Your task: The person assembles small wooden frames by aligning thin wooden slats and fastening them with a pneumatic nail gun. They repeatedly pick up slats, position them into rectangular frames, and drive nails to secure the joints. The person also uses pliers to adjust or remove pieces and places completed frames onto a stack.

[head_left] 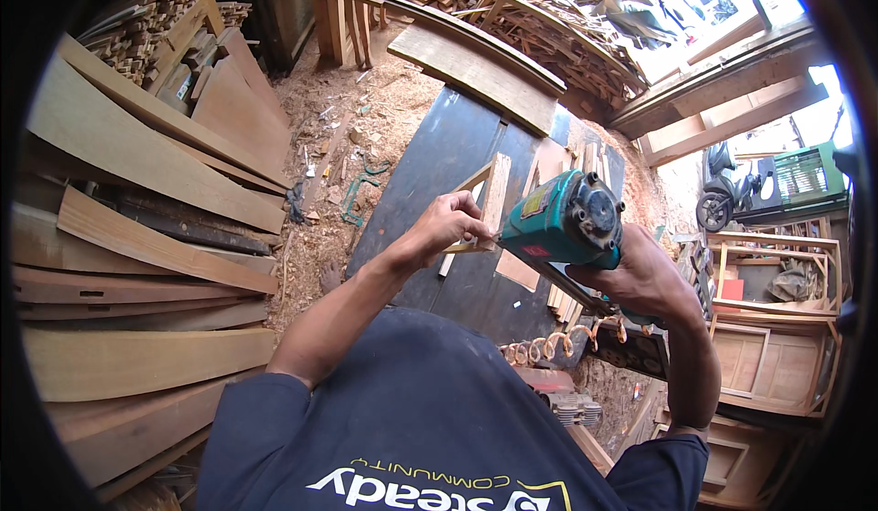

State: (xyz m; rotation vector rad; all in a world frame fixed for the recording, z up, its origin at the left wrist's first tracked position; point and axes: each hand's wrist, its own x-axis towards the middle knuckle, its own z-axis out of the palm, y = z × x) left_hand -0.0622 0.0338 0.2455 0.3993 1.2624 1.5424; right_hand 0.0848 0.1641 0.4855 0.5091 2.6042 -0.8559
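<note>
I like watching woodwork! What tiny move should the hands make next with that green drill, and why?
Probably ease the green drill gently forward. Its nose already meets the small wooden frame, which the left hand pinches above the dark bench, while the right hand grips the drill.

One fisheye view from the person's head, looking steeply down past the dark shirt (412,420) onto the hands, close up. Stacked planks (137,191) bend along the left rim, daylight top right.
</note>
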